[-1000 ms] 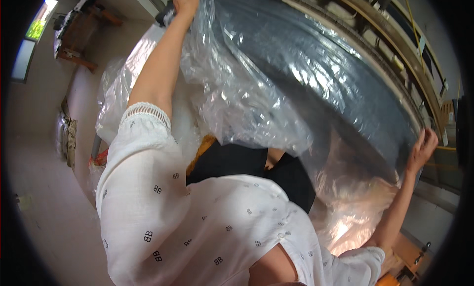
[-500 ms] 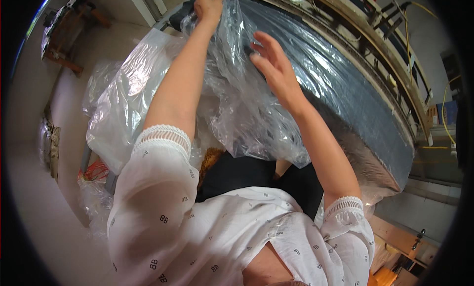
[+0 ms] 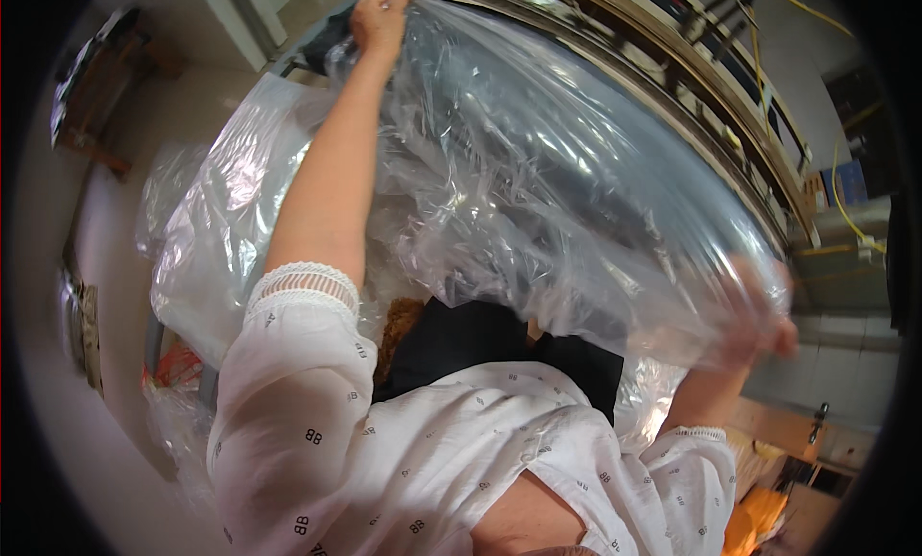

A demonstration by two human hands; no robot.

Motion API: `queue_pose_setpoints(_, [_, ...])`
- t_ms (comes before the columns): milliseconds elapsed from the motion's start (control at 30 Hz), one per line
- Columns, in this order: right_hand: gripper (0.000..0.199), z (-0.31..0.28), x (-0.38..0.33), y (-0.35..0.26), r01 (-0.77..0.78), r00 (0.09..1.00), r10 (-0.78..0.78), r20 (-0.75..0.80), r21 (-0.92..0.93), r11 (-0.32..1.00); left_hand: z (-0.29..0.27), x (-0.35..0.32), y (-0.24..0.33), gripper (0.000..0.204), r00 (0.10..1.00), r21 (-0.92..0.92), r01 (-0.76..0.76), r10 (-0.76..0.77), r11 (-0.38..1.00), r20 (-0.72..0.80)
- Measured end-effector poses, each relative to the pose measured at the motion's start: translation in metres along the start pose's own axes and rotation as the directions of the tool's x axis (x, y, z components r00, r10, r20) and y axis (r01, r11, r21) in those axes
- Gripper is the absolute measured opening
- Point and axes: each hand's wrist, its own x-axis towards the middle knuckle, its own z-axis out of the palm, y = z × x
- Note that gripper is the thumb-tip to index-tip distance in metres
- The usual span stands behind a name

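One clear plastic sheet (image 3: 499,215) fills most of the space before the person, crinkled at its near left and smoother toward its far right, with one dark grey surface (image 3: 567,105) showing through it. Its far left edge lies in the grip of the left hand (image 3: 380,24), while its right end lies under or against the right hand (image 3: 757,316). One wooden frame (image 3: 715,100) runs along the far side, curving down to the right. One paler heap of clear plastic (image 3: 226,210) hangs at the left, beyond the left forearm.

Two hands are in view, both the person's own. The left has its fingers curled closed on the sheet's edge; the right is blurred, and I cannot tell whether it pinches the sheet or only presses on it. Half a second ago the right hand was raised near the left one, over the middle; now it is out at the right end, and the sheet spreads across to it. The left hand keeps its hold at the far left.

Smaller things: one orange item (image 3: 756,519) at the near right, one red item (image 3: 178,369) at the left, one blue box (image 3: 851,180) at the far right, and a thin yellow cord (image 3: 839,203) beside it.
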Motion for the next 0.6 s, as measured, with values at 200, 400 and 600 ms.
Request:
queue_pose_setpoints(200, [0.027,-0.217,-0.124,0.033,0.053,0.962,-0.118,-0.245,-0.257,0.965,-0.003,0.007,0.001,0.034,0.99,-0.13,0.019,-0.001,0.991,0.139])
queue_pose_setpoints(400, [0.019,-0.116,-0.12,0.098,0.031,0.883,-0.25,-0.399,-0.481,0.876,0.005,0.028,-0.041,0.037,0.989,0.018,-0.045,0.042,0.999,0.144])
queue_pose_setpoints(600, [0.022,-0.202,-0.151,0.115,-0.123,0.749,-0.421,-0.511,-0.733,0.669,0.0,0.019,-0.037,0.036,0.981,0.057,-0.066,0.054,0.996,0.189])
